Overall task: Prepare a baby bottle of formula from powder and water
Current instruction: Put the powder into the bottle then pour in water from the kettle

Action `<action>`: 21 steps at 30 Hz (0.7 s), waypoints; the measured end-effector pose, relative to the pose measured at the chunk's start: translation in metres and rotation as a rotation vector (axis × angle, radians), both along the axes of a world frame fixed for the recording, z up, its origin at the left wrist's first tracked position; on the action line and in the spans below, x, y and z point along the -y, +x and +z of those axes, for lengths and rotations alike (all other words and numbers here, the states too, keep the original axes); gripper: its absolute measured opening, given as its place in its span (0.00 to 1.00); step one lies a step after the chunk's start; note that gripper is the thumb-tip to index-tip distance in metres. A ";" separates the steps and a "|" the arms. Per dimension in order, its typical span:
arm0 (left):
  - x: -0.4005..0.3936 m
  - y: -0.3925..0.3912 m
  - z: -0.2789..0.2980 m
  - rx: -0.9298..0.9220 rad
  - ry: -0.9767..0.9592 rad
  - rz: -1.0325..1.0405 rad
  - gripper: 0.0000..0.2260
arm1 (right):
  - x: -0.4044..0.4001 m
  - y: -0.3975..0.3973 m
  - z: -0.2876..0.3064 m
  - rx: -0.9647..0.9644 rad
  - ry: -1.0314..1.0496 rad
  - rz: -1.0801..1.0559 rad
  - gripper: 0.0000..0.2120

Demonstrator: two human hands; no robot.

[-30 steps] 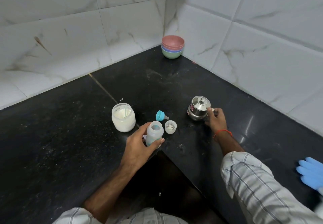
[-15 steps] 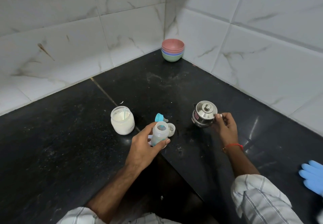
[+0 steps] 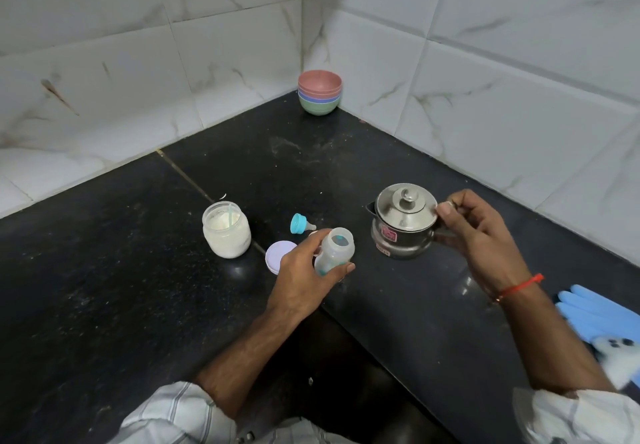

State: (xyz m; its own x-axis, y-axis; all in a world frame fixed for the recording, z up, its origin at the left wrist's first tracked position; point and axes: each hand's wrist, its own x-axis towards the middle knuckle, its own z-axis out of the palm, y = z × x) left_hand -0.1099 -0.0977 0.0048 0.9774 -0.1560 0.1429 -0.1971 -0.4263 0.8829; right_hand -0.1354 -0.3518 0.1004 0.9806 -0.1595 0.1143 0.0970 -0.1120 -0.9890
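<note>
My left hand (image 3: 304, 274) grips the open translucent baby bottle (image 3: 335, 249), which is lifted and tilted toward the right. My right hand (image 3: 474, 232) holds a small lidded steel pot (image 3: 403, 225) by its handle, raised off the black counter (image 3: 138, 288) just right of the bottle. An open glass jar of white powder (image 3: 227, 229) with a scoop inside stands to the left. The bottle's teal ring with nipple (image 3: 300, 224) lies behind the bottle. A round pale lilac lid (image 3: 277, 256) lies flat beside my left hand.
A stack of coloured bowls (image 3: 319, 96) sits in the tiled corner. A blue-gloved hand (image 3: 595, 315) rests on the counter at the right edge. The counter has an inner corner edge below my left hand.
My right hand has lifted the steel pot off the counter and brought it closer to the bottle. My left hand has raised and tilted the bottle, uncovering the lilac lid.
</note>
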 end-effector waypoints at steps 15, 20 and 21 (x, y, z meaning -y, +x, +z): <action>0.005 -0.024 0.010 -0.001 -0.007 -0.068 0.28 | -0.018 -0.032 0.033 0.109 -0.663 0.040 0.08; 0.005 -0.025 0.011 0.004 0.024 -0.079 0.29 | -0.023 -0.032 0.039 0.117 -0.778 0.055 0.08; 0.005 -0.026 0.011 -0.001 0.028 -0.080 0.30 | -0.025 -0.032 0.040 0.123 -0.801 0.059 0.08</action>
